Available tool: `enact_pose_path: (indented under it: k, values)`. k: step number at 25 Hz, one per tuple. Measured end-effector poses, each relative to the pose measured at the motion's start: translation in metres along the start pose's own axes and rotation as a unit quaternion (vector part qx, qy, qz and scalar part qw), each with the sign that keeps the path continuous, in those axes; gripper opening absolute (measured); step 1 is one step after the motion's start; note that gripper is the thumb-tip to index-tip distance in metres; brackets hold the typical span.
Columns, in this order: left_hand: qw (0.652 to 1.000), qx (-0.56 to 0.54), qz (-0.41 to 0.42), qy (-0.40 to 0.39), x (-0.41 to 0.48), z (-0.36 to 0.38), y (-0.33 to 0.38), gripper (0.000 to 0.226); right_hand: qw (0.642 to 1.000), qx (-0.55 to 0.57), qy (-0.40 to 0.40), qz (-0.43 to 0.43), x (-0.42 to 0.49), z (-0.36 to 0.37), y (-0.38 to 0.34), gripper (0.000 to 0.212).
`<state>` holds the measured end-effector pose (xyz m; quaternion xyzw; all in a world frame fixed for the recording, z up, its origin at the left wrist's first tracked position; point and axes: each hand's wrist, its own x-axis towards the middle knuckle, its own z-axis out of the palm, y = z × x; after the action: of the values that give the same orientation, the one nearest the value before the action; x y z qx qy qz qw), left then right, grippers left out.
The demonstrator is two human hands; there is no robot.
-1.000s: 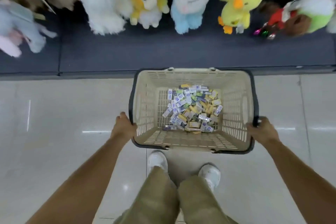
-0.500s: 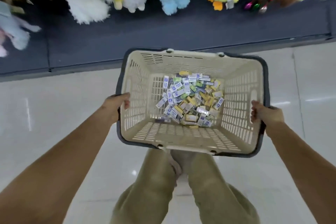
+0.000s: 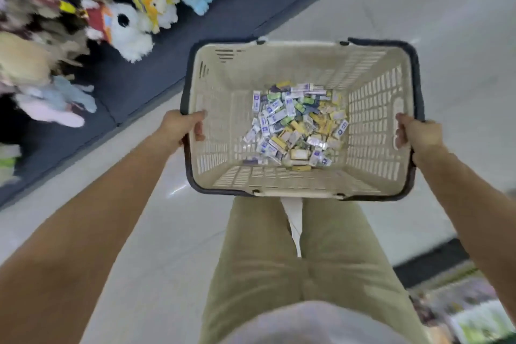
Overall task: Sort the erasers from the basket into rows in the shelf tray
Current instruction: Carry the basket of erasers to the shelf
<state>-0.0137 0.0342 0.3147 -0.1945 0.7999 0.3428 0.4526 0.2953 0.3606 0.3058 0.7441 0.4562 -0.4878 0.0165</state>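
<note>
Head view: left hand (image 3: 178, 127) and right hand (image 3: 420, 135) each grip a short end of the basket (image 3: 279, 64), fingers (image 3: 199, 129) curled over its rim, erasers (image 3: 296, 126) heaped midway between them, equally near both; no shelf tray shows.

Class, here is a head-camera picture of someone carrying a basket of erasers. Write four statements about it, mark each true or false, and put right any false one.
1. The left hand and the right hand each grip a short side of the basket. True.
2. The erasers lie in neat rows. False: they lie in a loose heap on the basket's bottom.
3. Plush toys sit on the dark shelf at the upper left. True.
4. The basket is set down with no hand on it. False: both hands hold it up in front of the person's legs.
</note>
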Motion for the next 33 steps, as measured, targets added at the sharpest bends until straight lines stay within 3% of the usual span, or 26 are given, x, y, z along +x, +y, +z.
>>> enact_pose_path:
  k: [4, 8, 14, 19, 23, 25, 28, 33]
  values:
    - [0.986, 0.136, 0.092, -0.034, -0.02, 0.028, 0.038, 0.028, 0.994, 0.083, 0.038, 0.054, -0.037, -0.047, 0.058, 0.023]
    - [0.961, 0.22, 0.151, -0.073, -0.031, 0.085, 0.093, 0.017, 0.979, 0.173, 0.072, 0.083, -0.041, -0.079, 0.092, 0.021]
    - [0.91, 0.342, 0.215, -0.096, -0.059, 0.23, 0.193, 0.021, 0.941, 0.285, 0.116, 0.139, 0.004, -0.151, 0.1, 0.02]
    - [0.863, 0.412, 0.272, -0.109, -0.086, 0.374, 0.269, 0.061, 0.917, 0.334, 0.141, 0.169, 0.057, -0.238, 0.091, 0.017]
    - [0.84, 0.439, 0.28, -0.153, -0.121, 0.479, 0.33, 0.08, 0.898, 0.362, 0.174, 0.178, 0.106, -0.312, 0.074, 0.017]
    - [0.827, 0.454, 0.289, -0.161, -0.132, 0.53, 0.36, 0.073, 0.893, 0.369, 0.187, 0.178, 0.137, -0.344, 0.063, 0.019]
    - [0.797, 0.49, 0.309, -0.17, -0.147, 0.606, 0.404, 0.031, 0.888, 0.374, 0.203, 0.175, 0.189, -0.39, 0.04, 0.019]
    - [0.76, 0.529, 0.317, -0.203, -0.18, 0.758, 0.505, 0.034, 0.875, 0.398, 0.203, 0.189, 0.28, -0.486, -0.019, 0.023]
